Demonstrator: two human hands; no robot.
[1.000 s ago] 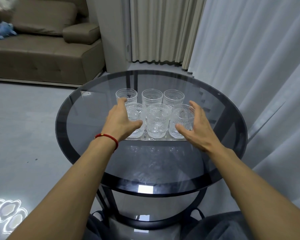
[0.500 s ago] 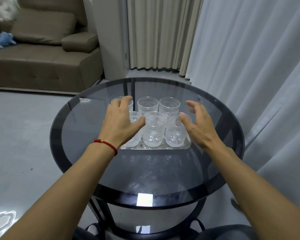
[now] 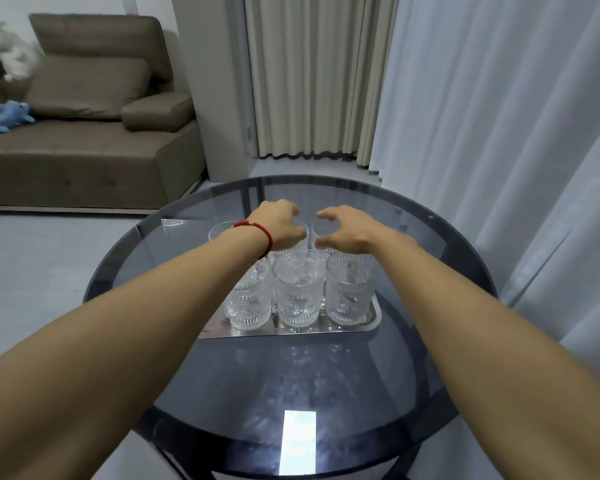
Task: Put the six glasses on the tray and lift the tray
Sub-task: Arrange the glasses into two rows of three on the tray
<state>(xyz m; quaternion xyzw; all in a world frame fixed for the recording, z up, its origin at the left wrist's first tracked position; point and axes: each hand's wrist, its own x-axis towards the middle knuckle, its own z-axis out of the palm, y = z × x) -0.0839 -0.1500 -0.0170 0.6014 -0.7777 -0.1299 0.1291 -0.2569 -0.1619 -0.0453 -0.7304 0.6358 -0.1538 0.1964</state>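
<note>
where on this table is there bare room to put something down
Bare glass lies between the tray front edge and the near rim of the table, and left of the tray. The tray is crowded with glasses, and both hands, left and right, hover over its back row.

A round table (image 3: 194, 344) with a dark tinted glass top and a darker rim band occupies the lower centre of the view. A bright rectangular reflection (image 3: 298, 441) lies on the glass near its front edge. A brown upholstered sofa (image 3: 84, 161) stands at the upper left, on a pale grey floor (image 3: 32, 265). A blue plush toy (image 3: 6, 116) lies on the sofa seat at the far left; a white soft object (image 3: 13, 55) above it is blurred. Beige pleated curtains (image 3: 312, 74) hang behind the table. Sheer white curtains (image 3: 499, 133) fill the right side.
</note>
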